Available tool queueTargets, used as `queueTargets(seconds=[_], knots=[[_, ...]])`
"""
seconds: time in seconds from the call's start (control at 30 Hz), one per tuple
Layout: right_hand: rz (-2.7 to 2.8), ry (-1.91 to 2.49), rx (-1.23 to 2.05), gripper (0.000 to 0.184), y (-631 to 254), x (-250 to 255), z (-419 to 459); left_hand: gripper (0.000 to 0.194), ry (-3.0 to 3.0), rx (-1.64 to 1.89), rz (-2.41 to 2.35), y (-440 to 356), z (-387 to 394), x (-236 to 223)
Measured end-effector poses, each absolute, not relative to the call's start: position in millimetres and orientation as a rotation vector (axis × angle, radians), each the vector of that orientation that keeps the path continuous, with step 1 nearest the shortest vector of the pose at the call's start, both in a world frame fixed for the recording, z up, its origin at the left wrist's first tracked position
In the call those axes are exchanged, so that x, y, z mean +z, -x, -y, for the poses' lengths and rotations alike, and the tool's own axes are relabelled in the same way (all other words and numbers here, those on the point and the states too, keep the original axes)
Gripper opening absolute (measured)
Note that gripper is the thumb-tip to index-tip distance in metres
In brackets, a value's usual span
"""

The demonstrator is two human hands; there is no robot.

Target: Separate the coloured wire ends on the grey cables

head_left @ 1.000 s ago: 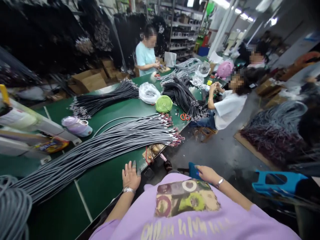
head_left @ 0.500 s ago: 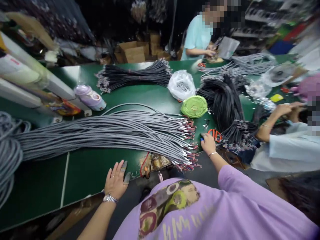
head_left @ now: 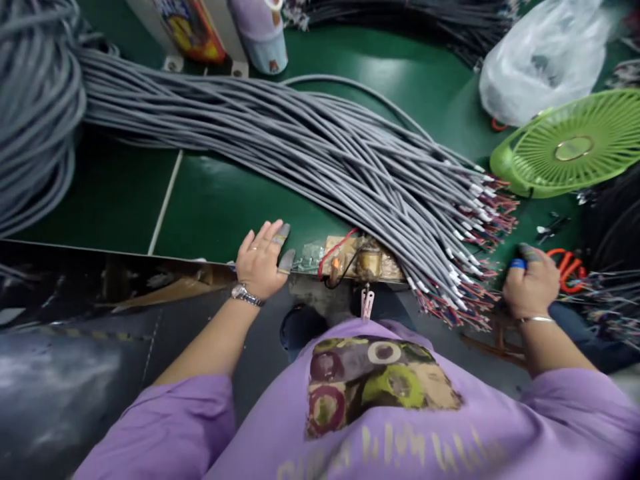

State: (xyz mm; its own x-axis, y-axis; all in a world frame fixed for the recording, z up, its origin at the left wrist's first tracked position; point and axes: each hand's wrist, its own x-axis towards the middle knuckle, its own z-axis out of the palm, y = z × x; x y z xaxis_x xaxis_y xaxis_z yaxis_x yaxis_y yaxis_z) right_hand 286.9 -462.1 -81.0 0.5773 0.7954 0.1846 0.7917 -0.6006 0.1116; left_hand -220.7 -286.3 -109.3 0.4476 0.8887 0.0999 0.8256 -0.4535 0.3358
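Along the tabletop's near edge, the hands are apart: left hand flat and open; right hand, off the table a second ago, now curled beside the wire ends, grip unclear. Both are thus near the grey cables just beyond. Farther sits a green fan.

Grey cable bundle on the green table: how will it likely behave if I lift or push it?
The grey cable bundle probably flexes with some spring, since it lies in smooth curves. It may feel heavy overall, given its many cables. The fanned wire ends could splay further or snag.
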Motion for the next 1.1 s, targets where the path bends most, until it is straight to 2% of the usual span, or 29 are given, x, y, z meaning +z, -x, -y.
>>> queueTargets(seconds=[0.33, 0.53, 0.7, 0.87, 1.1], knots=[[-1.477, -2.837, 0.454, 0.039, -284, -86, 461, 0.051, -2.527, 0.520, -1.489, 217, 284, -114], [-1.591, -2.845, 0.490, 0.035, -280, -86, 463, 0.046, -2.462, 0.467, -1.764, 205, 293, -115], [-1.672, -2.876, 0.501, 0.036, -277, -86, 462, 0.055, -2.306, 0.408, -2.043, 195, 314, -126], [-1.788, -2.855, 0.515, 0.035, -276, -87, 466, 0.057, -2.264, 0.323, -2.089, 189, 330, -128], [-1.899, -2.810, 0.673, 0.035, -285, -101, 463, 0.054, -2.236, 0.399, -2.126, 185, 339, -125]])
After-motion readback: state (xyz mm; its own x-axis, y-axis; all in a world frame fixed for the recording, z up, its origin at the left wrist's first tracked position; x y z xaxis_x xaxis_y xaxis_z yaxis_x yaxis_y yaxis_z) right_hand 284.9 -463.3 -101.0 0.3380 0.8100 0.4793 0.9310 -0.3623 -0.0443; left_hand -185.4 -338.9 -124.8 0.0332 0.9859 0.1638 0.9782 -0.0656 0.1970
